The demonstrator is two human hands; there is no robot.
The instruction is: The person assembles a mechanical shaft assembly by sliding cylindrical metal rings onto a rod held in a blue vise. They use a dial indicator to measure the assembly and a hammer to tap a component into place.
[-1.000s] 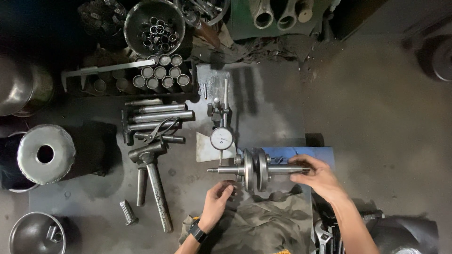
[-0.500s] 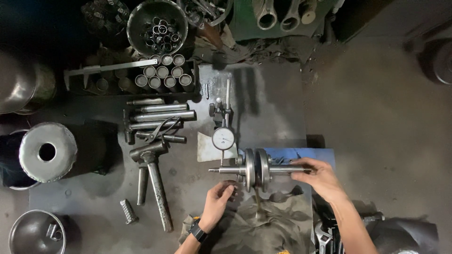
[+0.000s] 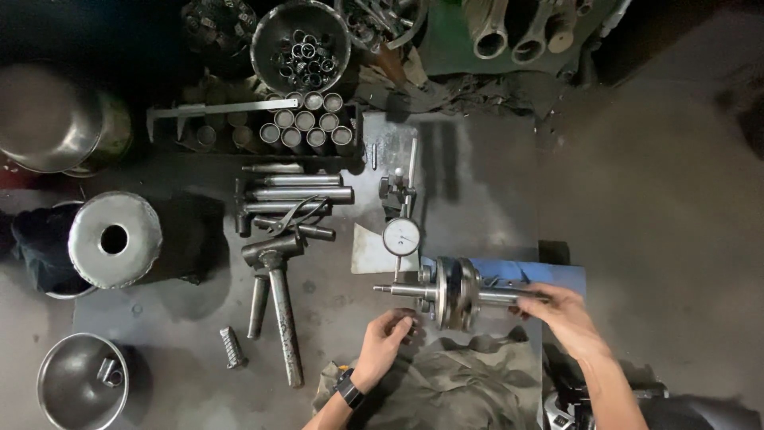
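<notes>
Workshop floor [image 3: 652,199], dark and cluttered; right hand [image 3: 561,310] clamped on crankshaft [image 3: 458,292], left hand [image 3: 386,342] loosely apart.

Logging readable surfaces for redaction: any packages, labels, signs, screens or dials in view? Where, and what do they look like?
Round white-faced dial gauge with dark needle: centre of the grey metal bench, on a thin upright stand, just above the steel crankshaft.
Black wristwatch: on the left wrist, bottom centre; its face is too dark to tell.
Long steel caliper with graduated scale: upper left, lying flat.
No packages, signs or labels visible.
</notes>
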